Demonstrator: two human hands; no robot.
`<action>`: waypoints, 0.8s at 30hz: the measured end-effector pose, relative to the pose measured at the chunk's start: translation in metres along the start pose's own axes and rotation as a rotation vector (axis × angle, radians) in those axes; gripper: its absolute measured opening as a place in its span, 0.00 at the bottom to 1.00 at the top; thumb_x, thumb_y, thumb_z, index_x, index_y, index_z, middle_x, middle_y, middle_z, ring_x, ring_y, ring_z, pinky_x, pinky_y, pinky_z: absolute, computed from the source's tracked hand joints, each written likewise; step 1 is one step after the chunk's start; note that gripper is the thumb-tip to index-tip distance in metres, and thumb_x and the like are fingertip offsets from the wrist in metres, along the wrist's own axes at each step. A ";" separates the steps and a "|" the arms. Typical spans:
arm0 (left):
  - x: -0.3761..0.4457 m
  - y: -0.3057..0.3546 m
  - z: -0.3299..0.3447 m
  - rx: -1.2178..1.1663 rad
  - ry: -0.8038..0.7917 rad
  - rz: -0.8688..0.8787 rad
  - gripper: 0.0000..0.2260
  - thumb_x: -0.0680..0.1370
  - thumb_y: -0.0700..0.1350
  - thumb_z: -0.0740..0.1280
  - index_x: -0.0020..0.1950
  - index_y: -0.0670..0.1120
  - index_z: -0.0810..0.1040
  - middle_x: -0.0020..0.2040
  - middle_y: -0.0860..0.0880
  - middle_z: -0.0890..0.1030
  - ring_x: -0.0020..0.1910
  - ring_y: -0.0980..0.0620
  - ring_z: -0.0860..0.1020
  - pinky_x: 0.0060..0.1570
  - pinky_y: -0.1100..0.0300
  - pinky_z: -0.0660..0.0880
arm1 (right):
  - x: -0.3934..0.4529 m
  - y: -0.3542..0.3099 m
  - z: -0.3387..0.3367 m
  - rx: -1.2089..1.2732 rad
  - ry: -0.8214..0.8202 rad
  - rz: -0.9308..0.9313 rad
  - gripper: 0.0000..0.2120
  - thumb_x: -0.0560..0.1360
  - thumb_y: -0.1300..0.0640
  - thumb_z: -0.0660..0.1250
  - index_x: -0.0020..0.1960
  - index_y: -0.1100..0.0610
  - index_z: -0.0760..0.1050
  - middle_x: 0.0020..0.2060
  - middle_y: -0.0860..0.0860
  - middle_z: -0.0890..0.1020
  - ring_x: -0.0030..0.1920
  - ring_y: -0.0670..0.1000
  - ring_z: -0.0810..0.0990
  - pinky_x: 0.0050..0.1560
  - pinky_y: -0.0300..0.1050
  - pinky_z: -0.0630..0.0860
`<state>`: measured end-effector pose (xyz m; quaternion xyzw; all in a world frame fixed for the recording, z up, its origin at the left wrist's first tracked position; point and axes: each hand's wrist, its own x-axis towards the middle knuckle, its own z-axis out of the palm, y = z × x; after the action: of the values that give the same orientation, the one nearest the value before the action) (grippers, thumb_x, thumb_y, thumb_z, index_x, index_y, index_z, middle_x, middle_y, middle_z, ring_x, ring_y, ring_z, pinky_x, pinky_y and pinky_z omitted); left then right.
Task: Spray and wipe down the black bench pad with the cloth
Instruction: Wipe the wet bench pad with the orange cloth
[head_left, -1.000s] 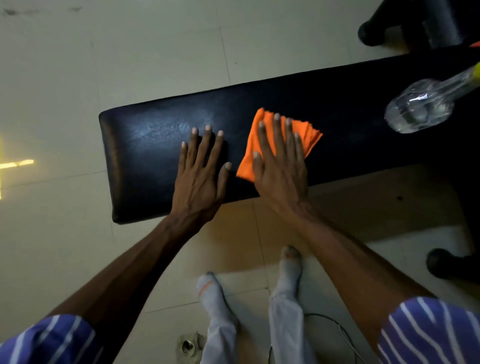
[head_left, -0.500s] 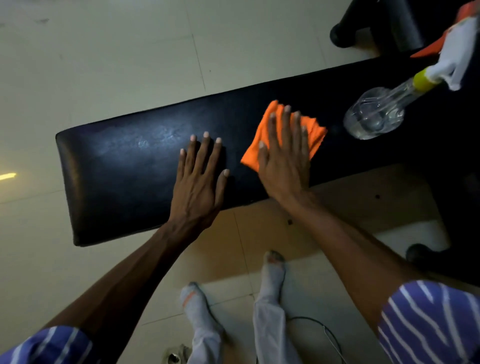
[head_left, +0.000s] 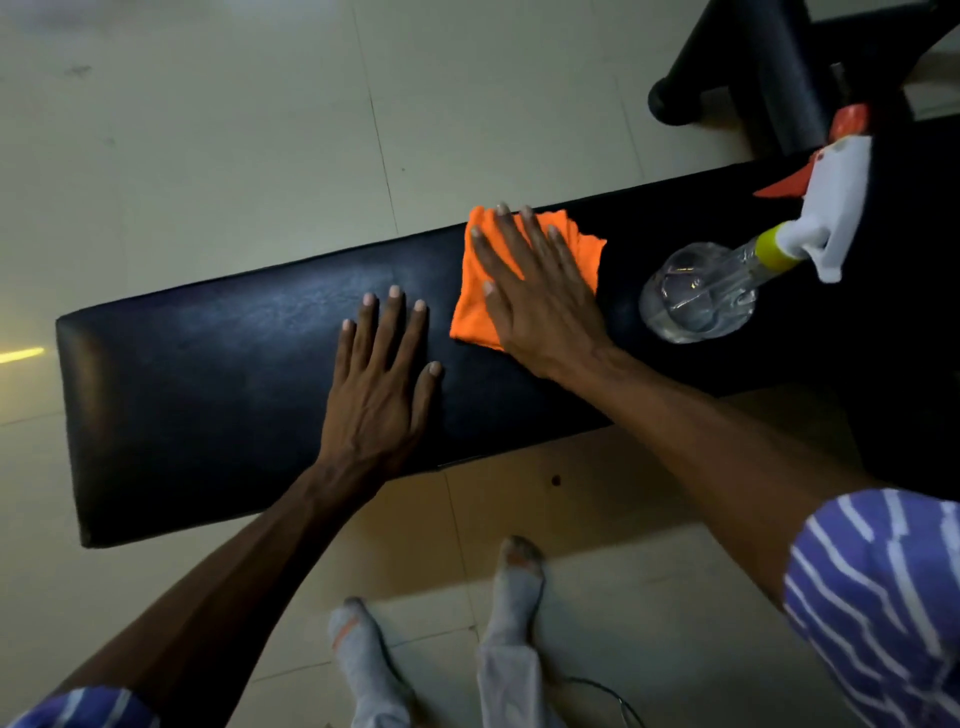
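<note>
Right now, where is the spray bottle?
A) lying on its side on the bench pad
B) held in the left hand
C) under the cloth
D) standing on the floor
A: the spray bottle lies on its side on the black bench pad, to the right of the orange cloth, with neither hand holding it.

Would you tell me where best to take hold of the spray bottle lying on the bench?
Probably the narrow neck below the white trigger head, from above: the spray bottle lies on its side on the bench pad, neck exposed, its clear body round and wide.
</note>
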<state>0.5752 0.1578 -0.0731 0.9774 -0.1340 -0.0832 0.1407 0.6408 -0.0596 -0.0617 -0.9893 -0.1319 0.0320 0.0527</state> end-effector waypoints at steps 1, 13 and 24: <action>0.000 0.000 0.001 0.009 0.005 -0.001 0.29 0.86 0.56 0.48 0.85 0.48 0.51 0.86 0.45 0.47 0.85 0.44 0.43 0.83 0.43 0.45 | 0.005 0.012 -0.002 -0.004 0.000 -0.006 0.28 0.86 0.48 0.47 0.85 0.52 0.53 0.85 0.56 0.54 0.85 0.58 0.51 0.85 0.57 0.48; -0.002 0.006 -0.004 -0.018 0.008 -0.035 0.28 0.86 0.56 0.49 0.85 0.48 0.52 0.86 0.46 0.48 0.85 0.45 0.44 0.83 0.44 0.45 | -0.021 0.024 -0.005 0.020 0.022 0.028 0.27 0.87 0.50 0.49 0.85 0.53 0.55 0.85 0.55 0.54 0.85 0.58 0.52 0.85 0.57 0.50; -0.019 -0.013 -0.013 -0.059 0.029 -0.069 0.27 0.86 0.54 0.52 0.84 0.46 0.56 0.85 0.45 0.52 0.85 0.44 0.47 0.83 0.45 0.46 | -0.080 0.000 0.006 -0.013 -0.062 -0.160 0.28 0.87 0.49 0.48 0.85 0.52 0.51 0.85 0.54 0.52 0.86 0.56 0.49 0.84 0.57 0.51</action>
<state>0.5628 0.1792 -0.0619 0.9780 -0.0956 -0.0778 0.1683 0.5630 -0.0802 -0.0634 -0.9745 -0.2121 0.0575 0.0448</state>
